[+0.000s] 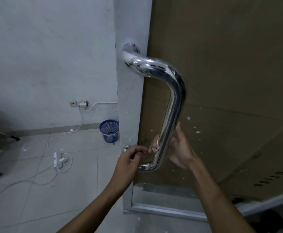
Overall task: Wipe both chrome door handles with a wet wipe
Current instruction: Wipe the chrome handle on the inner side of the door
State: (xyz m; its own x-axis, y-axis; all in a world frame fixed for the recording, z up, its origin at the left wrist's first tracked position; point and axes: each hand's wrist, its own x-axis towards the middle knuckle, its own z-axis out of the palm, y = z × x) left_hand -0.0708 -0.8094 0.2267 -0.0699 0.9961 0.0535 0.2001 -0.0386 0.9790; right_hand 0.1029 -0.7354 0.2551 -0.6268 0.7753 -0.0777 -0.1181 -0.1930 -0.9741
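Observation:
A chrome U-shaped door handle [172, 105] is fixed to the grey edge of a glass door, its top mount high up and its lower bend near my hands. My right hand [182, 148] curls round the lower part of the bar from the right, thumb lying along it and fingertips showing on the bar's left side. A small white scrap, apparently the wet wipe [157, 148], shows between those fingers and the bar. My left hand [130, 157] sits just left of the bar with fingers curled, its tips close to my right fingertips. What it holds is hidden. No second handle is in view.
Brown cardboard [238, 81] covers the glass behind the handle. A blue mesh waste basket [109, 131] stands on the tiled floor by the wall. White cables and a power strip [58, 161] lie on the floor to the left, below a wall socket [83, 104]. A tripod leg [11, 136] reaches in at far left.

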